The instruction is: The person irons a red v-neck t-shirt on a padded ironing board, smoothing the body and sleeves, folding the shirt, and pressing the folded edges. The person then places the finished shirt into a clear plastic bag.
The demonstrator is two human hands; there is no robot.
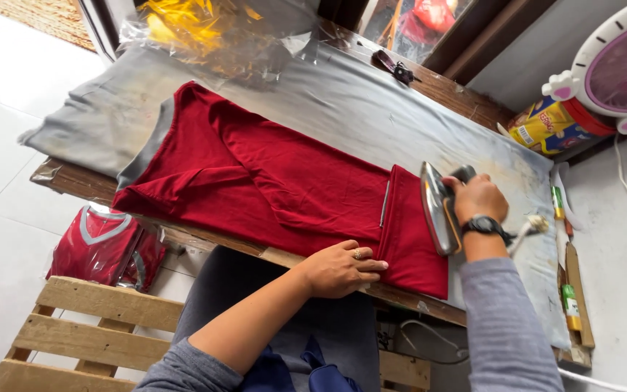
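We press a red shirt [270,181] laid flat across the grey padded board [371,109], running from upper left toward centre-right of the frame. Our right hand [479,197] has its fingers wrapped tight on the handle of the iron [438,207], which sits on the shirt's folded right end. Our left hand [340,267] lies flat at the near hem, lower centre, fingers together and stretched out, pinning the cloth. The part near the iron looks smooth; the sleeve area and left half still show folds and creases, so we judge more is left than done. Bagged red shirts [107,247] lie on the floor at lower left beside a wooden pallet [88,327]. A fan [622,69] stands at upper right, crumpled clear plastic [219,36] at top.
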